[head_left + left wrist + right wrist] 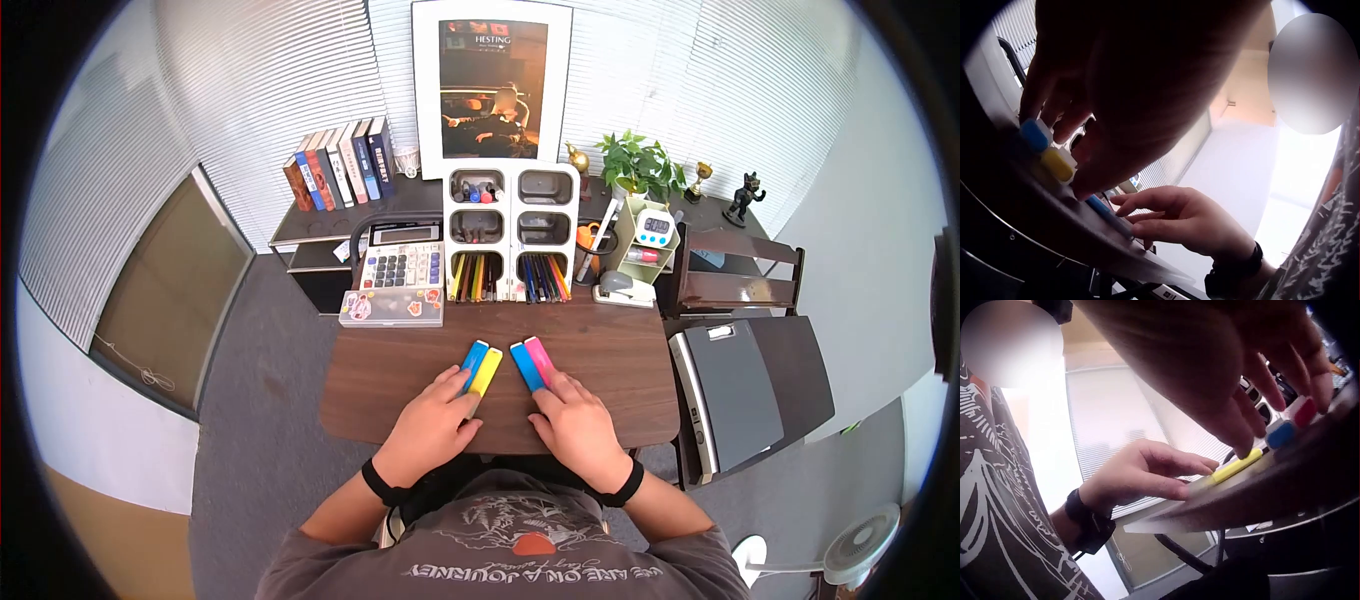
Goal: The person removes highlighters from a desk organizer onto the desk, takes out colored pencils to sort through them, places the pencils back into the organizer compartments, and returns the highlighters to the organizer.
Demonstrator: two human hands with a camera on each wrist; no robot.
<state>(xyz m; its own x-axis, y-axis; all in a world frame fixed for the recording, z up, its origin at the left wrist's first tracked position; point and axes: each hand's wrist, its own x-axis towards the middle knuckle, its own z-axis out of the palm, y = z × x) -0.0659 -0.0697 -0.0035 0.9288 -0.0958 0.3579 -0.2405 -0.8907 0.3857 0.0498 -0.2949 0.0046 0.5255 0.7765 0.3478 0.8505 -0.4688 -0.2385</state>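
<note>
Both hands rest low on the brown table, each at the near ends of a side-by-side pair of highlighters. My left hand (431,420) touches a blue highlighter (474,358) and a yellow highlighter (487,370) with relaxed fingers; its thumb lies apart from them. Under the fingertips of my right hand (583,422) are another blue highlighter (524,366) and a pink highlighter (539,354). The two pairs lean away from each other toward the near side, with their far ends close together. In the left wrist view, white sections show beside the blue end (1035,135) and yellow end (1058,164).
Behind the highlighters stands a white organizer (512,230) with pens and colored pencils. A calculator (402,264) and a stickered case (391,308) are left of it; a stapler (625,289) and a timer (655,228) are right. A grey machine (735,390) stands beyond the table's right edge.
</note>
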